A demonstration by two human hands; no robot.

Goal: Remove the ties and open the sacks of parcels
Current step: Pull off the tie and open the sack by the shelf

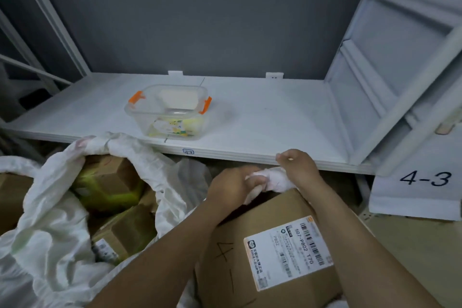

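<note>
1. Closest to the camera lies a brown cardboard box (250, 270) between the two bare forearms. A printed label (287, 252) is stuck on its top face, with pen marks beside it.
2. At the far edge of that box is a sack neck (273, 177), white cloth with a pinkish tint, gathered into a tight wad.
3. The left hand (230, 187) grips the wad from the left, its fingers curled round the cloth.
4. The right hand (297, 167) lies over the right side of the wad and touches it. Its fingers are curled, thumb against forefinger, just in front of the shelf edge. Whether they pinch anything I cannot tell.
5. The two hands are close together, with only the wad between them.
6. To the left an open sack (50, 232) of white cloth gapes wide. Inside are brown cardboard parcels (120, 230), and the one farthest back is wrapped in yellow-green plastic.
7. Beyond the hands runs a white shelf (275, 120). On it stands a clear plastic tub (170, 112) with orange clips. The tub holds a pale block and, under that, a packet printed in yellow.
8. At the right, a white panel (412, 197) is marked "4-3".
</note>
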